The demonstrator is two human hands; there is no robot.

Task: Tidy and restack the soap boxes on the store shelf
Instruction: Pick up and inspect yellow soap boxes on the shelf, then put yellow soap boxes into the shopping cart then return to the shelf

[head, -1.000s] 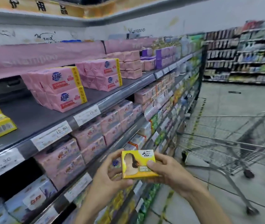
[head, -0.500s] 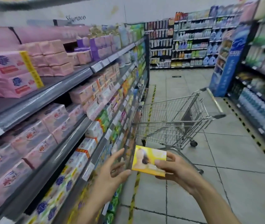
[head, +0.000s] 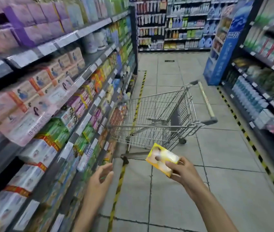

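The yellow soap box (head: pixel 162 159) is gripped at its near end by the right hand (head: pixel 182 170), with the thumb laid across the upper face and the other fingers curled beneath. The box is held tilted over the aisle floor (head: pixel 225 190), its far end raised and free of any shelf. The print on its face is blurred and cannot be read.

To the left of the grip and slightly lower, the left hand (head: pixel 100 179) is seen with its fingers loosely spread. Nothing is held by it, and it is kept well apart from the box.

Directly beyond the grip a wire shopping cart (head: pixel 158 118) is parked; whether anything lies in its basket cannot be told. A yellow-and-black floor stripe (head: pixel 117 186) is seen between the two hands.

Further left of the grip, past the left hand, the store shelf (head: pixel 82 121) is stocked with packaged goods, among them stacked pink soap boxes (head: pixel 24 104) on an upper tier. To the right of the grip, across the aisle, a second shelf run (head: pixel 258 91) is visible, with a blue display stand (head: pixel 223 47) at its far end.
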